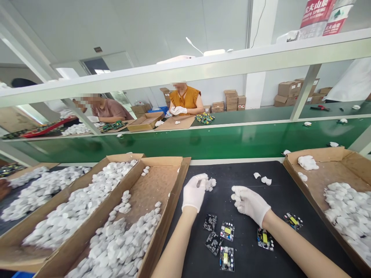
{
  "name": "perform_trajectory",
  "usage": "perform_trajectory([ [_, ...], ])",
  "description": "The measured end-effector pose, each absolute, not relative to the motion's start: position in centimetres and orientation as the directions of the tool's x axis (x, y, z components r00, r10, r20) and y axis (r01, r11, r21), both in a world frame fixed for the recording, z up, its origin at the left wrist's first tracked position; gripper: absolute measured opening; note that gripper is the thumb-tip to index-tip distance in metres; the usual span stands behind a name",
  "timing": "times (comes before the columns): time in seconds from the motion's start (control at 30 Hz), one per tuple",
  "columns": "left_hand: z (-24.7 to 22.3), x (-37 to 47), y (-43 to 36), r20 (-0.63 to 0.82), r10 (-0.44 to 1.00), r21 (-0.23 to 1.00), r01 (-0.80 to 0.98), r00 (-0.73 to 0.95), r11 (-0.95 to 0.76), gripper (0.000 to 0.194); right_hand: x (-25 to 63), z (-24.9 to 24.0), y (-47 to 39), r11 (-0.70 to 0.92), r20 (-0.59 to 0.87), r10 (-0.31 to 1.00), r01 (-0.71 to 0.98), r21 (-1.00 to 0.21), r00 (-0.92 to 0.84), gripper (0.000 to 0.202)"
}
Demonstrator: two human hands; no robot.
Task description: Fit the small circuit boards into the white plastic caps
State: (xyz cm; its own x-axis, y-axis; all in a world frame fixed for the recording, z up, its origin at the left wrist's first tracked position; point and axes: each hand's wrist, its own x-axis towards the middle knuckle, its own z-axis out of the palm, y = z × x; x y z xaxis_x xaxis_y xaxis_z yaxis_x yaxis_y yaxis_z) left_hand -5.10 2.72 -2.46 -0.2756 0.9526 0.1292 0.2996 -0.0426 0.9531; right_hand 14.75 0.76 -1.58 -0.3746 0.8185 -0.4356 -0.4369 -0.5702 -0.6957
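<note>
My left hand [194,193], in a white glove, pinches a small white lumpy piece [211,184] above the black mat [246,173]. To its right, my right hand [251,205], gloved too, has its fingers curled in; white glove and anything white between the fingertips blend together. Below and between the hands lie several small circuit boards, among them a board with a yellow part [227,231] and a board turned dark side up [210,222]. Another board [264,239] lies under my right wrist. Loose white pieces [266,180] rest beyond my right hand.
Cardboard trays of white pieces stand at left [174,193] and right [327,154]. Behind the mat runs a green conveyor belt [232,141] under a white shelf [203,71]. Two co-workers sit across, one in an orange top [189,96]. Cartons [231,99] are stacked behind.
</note>
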Motion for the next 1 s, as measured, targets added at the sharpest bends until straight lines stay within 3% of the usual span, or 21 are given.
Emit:
perform_trajectory([
  [0.17,-2.5,-6.9,3.4,0.176,0.914,0.853,0.519,-0.366,0.044,0.010,15.4,-1.7,1.0,-0.531,-0.449,0.847,-0.484,-0.696,-0.284,0.018],
  [0.23,-1.9,-6.4,2.8,0.257,0.924,0.795,0.606,-0.282,-0.037,0.012,15.6,-1.9,1.0,-0.502,-0.432,0.865,-0.464,-0.730,-0.257,0.023],
  [0.3,-1.1,-5.6,1.9,0.322,0.945,0.687,0.674,0.052,-0.271,0.016,15.8,-2.0,1.0,-0.465,-0.408,0.885,-0.434,-0.772,-0.222,0.031],
  [0.37,-0.5,-4.8,0.8,0.226,0.834,0.637,0.572,0.503,-0.517,0.024,16.0,-2.0,1.0,-0.423,-0.386,0.906,-0.411,-0.808,-0.174,0.033],
  [0.4,-0.3,-4.6,0.3,0.154,0.741,0.630,0.513,0.654,-0.583,0.031,16.1,-1.9,1.0,-0.402,-0.375,0.915,-0.401,-0.823,-0.147,0.033],
  [0.47,-0.4,-4.1,-0.4,0.039,0.622,0.599,0.480,0.782,-0.641,0.047,16.2,-1.6,1.2,-0.360,-0.351,0.932,-0.386,-0.849,-0.096,0.035],
  [0.53,-0.9,-3.7,-0.6,-0.006,0.624,0.539,0.528,0.781,-0.656,0.058,16.3,-1.2,1.4,-0.313,-0.320,0.946,-0.379,-0.870,-0.047,0.039],
  [0.67,-1.9,-3.1,0.1,0.072,0.768,0.416,0.681,0.637,-0.603,0.045,16.4,-0.7,1.7,-0.287,-0.322,0.946,-0.359,-0.888,0.039,0.042],
  [0.77,-2.1,-2.9,0.8,0.086,0.826,0.367,0.754,0.557,-0.546,0.051,16.4,-0.8,1.7,-0.289,-0.319,0.947,-0.316,-0.904,0.047,0.039],
  [0.83,-2.1,-2.8,1.0,0.057,0.836,0.369,0.766,0.546,-0.526,0.053,16.2,-1.0,1.6,-0.264,-0.277,0.961,-0.252,-0.931,0.016,0.039],
  [1.0,-2.0,-2.2,0.4,0.105,0.897,0.450,0.784,0.430,-0.428,0.034,15.2,-1.4,0.5,-0.037,-0.039,0.998,0.045,-0.998,-0.039,0.035],
])
